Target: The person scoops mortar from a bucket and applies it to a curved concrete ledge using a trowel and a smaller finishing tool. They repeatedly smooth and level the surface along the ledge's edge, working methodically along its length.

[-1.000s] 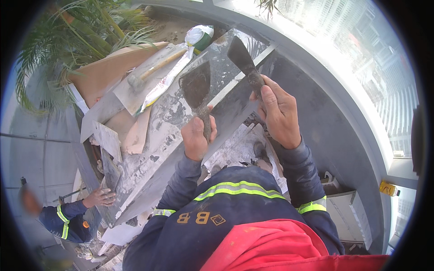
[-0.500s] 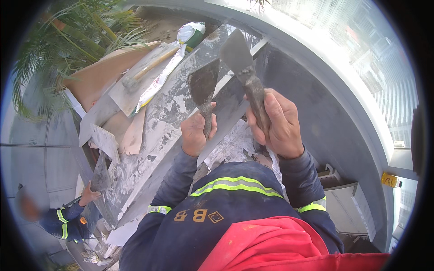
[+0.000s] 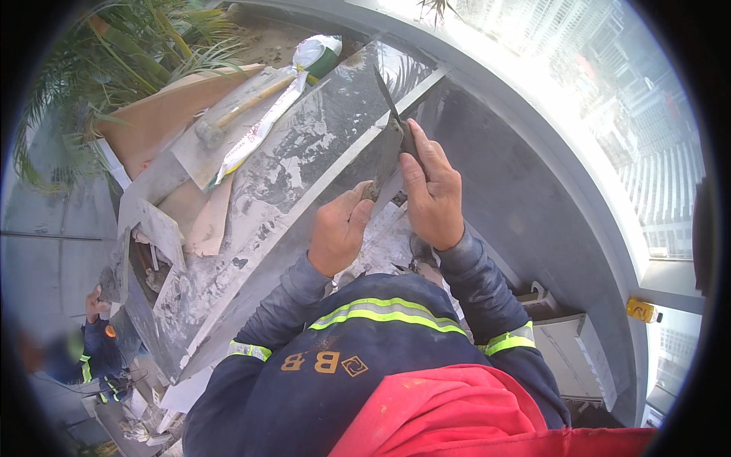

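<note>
My left hand (image 3: 339, 232) is closed round the handle of a short, dirty scraper, whose grey blade (image 3: 389, 154) points up and toward the other tool. My right hand (image 3: 435, 186) grips a second scraper (image 3: 386, 93) by its crusted handle; its blade is turned nearly edge-on, a thin dark line. The two tools meet or overlap in front of me, and whether they touch I cannot tell. Beneath and beyond them runs a ledge (image 3: 263, 194) with a dark top smeared with pale mortar.
On the ledge lie a wooden-handled hammer (image 3: 244, 110), a white and green bag (image 3: 263, 126), a cardboard sheet (image 3: 145, 126) and tile pieces (image 3: 156, 225). A palm (image 3: 145, 46) hangs at far left. A co-worker (image 3: 95, 346) stands lower left. Boards (image 3: 575, 354) lean at right near a yellow bottle (image 3: 643, 311).
Both scrapers have turned and come together. The right blade went from broadside to edge-on, and my right hand moved left. The co-worker's hand and tool shifted left in view.
</note>
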Demonstrator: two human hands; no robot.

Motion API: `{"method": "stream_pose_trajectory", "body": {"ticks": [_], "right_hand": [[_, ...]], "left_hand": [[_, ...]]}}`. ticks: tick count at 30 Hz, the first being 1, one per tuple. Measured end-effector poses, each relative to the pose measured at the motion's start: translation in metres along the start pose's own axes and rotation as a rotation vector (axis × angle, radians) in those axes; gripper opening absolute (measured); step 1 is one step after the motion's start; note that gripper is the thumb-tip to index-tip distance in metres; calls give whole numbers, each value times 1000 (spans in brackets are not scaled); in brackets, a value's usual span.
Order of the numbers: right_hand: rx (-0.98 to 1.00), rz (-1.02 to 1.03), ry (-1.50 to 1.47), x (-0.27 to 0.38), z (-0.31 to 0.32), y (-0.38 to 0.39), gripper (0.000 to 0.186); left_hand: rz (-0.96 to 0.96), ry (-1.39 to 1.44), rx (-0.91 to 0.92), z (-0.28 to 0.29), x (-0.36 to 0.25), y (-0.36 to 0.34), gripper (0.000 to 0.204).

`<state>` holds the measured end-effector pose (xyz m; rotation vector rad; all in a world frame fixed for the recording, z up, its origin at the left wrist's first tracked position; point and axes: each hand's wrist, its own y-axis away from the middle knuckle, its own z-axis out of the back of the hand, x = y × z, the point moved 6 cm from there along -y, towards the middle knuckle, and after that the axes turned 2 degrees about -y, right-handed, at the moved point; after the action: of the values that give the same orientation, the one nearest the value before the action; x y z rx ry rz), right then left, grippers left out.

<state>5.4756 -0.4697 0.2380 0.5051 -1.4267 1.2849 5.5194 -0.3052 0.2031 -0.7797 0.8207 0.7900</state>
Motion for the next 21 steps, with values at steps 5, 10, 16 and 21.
{"method": "stream_pose_trajectory", "body": {"ticks": [5,10,16,21], "right_hand": [[49,113,22,9,-14,29,49],[-6,-41,-14,1,-14,12,47],[134,-360,-490,-5,6,8,38],[203,-693,-1009,-19,-28,4,44]], "left_hand": [[144,44,45,9,11,-13,39],[-100,-24,-109,2,3,-5,41],[106,217,-50,27,27,-8,45],[82,528,46,1,14,16,46]]}}
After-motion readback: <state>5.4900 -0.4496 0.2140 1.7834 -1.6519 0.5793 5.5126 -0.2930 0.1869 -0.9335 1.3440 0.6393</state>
